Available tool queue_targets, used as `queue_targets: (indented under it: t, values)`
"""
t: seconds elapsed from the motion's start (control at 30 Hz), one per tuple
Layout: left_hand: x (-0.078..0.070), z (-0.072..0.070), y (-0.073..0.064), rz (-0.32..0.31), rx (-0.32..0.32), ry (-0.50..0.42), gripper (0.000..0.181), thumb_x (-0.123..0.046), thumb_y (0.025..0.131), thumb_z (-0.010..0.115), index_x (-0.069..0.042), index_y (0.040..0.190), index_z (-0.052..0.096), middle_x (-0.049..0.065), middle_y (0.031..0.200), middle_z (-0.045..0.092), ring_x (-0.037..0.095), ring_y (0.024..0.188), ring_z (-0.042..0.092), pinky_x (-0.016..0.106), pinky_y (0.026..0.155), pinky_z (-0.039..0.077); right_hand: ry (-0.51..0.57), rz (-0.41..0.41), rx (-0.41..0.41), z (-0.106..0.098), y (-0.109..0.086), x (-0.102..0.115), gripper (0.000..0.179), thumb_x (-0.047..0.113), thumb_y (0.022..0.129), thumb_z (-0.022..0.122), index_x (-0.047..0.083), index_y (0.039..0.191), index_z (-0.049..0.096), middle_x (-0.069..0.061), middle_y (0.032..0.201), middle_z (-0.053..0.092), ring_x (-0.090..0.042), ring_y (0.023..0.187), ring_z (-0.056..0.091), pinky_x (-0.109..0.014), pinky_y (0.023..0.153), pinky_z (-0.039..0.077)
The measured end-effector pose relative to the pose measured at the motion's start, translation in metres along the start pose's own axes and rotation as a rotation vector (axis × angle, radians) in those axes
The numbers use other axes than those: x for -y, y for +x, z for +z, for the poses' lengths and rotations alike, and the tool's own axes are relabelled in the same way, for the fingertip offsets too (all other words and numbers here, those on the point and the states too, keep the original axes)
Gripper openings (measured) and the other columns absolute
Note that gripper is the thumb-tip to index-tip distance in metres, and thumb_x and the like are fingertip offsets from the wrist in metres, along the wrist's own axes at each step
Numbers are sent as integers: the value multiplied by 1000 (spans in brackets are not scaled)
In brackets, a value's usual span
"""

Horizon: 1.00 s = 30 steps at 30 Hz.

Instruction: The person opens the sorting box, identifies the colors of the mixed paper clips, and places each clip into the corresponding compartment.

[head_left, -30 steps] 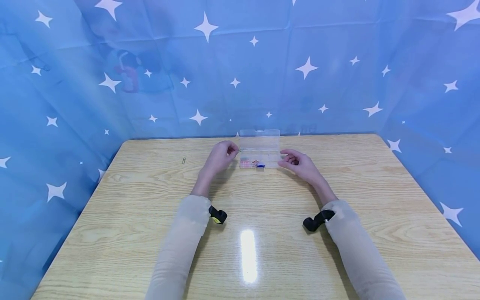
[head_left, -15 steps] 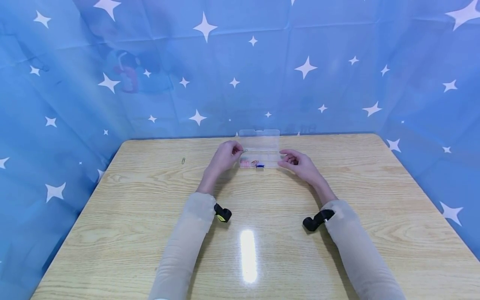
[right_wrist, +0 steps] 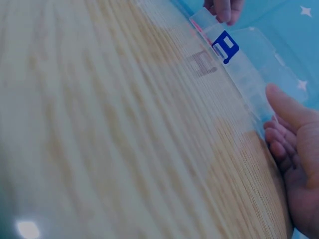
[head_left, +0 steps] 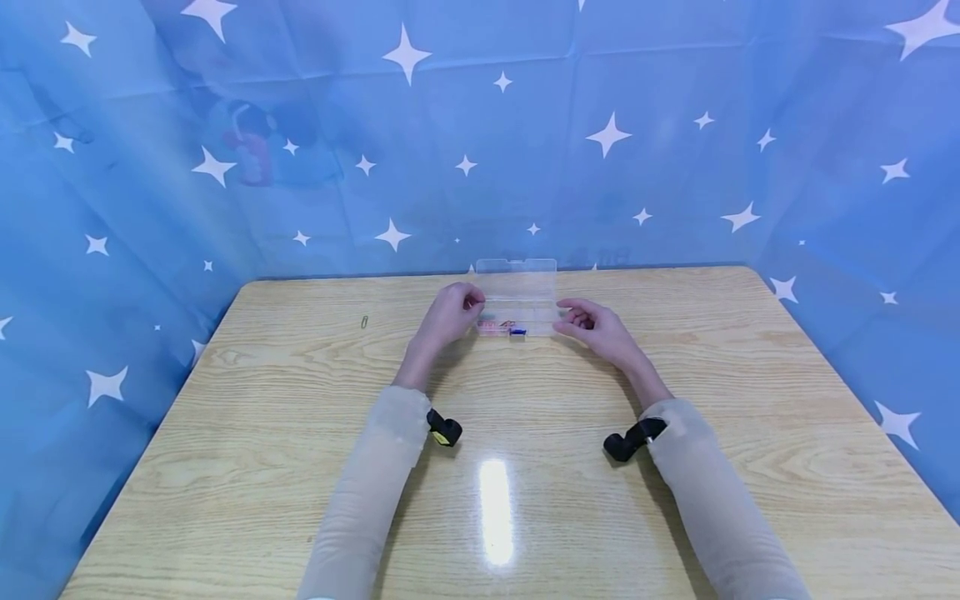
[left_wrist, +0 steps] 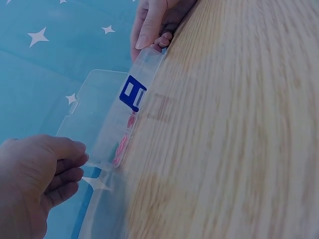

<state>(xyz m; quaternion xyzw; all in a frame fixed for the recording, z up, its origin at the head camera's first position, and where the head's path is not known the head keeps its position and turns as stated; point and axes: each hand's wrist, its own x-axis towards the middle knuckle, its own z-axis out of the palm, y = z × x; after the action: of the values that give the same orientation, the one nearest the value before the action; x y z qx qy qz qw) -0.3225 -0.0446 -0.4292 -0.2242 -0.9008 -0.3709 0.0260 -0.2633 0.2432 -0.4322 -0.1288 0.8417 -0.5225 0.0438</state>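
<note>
A clear plastic compartment box stands near the table's back edge, its lid raised. Pink and red pieces lie at its left end; a blue latch-like piece shows on its front. My left hand is over the box's left end, fingers loosely bent, thumb near the index finger; nothing shows between them. With thumb and curled fingers my right hand holds the box's right end. In the right wrist view, the thumb lies beside that end.
A single green paper clip lies on the wooden table, left of the left hand. Behind the table hangs a blue curtain with white stars. Black wrist cameras sit at both cuffs.
My left hand has moved right, over the box's left end. The paper clip earlier between its fingertips no longer shows there. My right hand stays at the box.
</note>
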Motion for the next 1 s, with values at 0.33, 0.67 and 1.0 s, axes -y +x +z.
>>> queue_targets:
  t: [0.33, 0.67, 1.0]
  values:
    - [4, -6, -11, 2, -14, -23, 19, -4, 98, 63, 4, 114, 68, 15, 108, 67, 26, 100, 63, 34, 89, 53, 3, -11, 1, 0, 1, -4, 52, 17, 99, 68, -6, 142, 50, -21, 111, 60, -26, 89, 54, -26, 71, 46]
    - [14, -15, -20, -7, -37, -10, 19, -6, 98, 63, 4, 113, 69, 16, 108, 68, 27, 100, 63, 36, 89, 53, -4, -24, 2, -1, 0, -3, 51, 16, 99, 68, -6, 141, 51, -22, 110, 60, -28, 89, 54, -27, 70, 46]
    - [29, -26, -30, -18, -77, -14, 20, -7, 98, 64, 4, 114, 68, 17, 107, 67, 28, 99, 63, 38, 90, 53, 12, -22, 3, 0, 0, -1, 51, 15, 99, 68, -6, 141, 51, -23, 110, 60, -29, 88, 53, -27, 69, 45]
